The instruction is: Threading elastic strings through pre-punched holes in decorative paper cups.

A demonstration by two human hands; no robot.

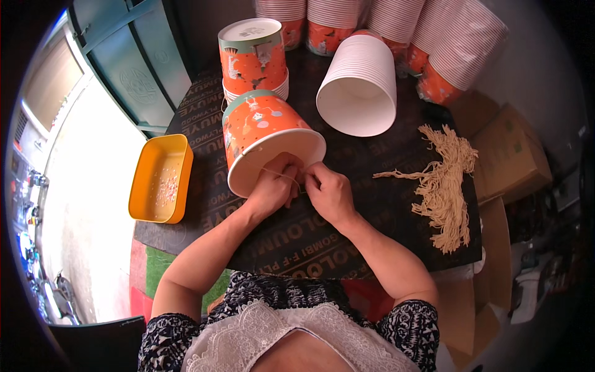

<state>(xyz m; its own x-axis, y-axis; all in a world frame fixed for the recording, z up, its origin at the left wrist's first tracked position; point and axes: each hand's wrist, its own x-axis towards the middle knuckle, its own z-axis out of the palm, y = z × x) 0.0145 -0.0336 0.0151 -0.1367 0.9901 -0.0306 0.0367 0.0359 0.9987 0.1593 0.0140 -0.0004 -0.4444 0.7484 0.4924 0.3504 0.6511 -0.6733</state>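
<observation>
An orange paper bucket (263, 121) with printed figures and a white rim lies tilted on the table, its mouth toward me. My left hand (273, 186) is at the mouth, fingers curled and partly hidden inside. A thin beige string (277, 173) crosses the opening and passes over the left hand. At the rim's right side my right hand (331, 196) is closed in a pinch on the string, close to the left fingertips. Exactly how the string meets the bucket wall is hidden by my fingers.
Behind the bucket stands an upside-down bucket stack (254, 59). A nested white-rimmed stack (359, 93) lies right of it, with wrapped stacks (393, 22) farther back. A yellow tub (147, 180) holding small bits sits left; a string bundle (443, 192) lies right, near cardboard boxes (514, 152).
</observation>
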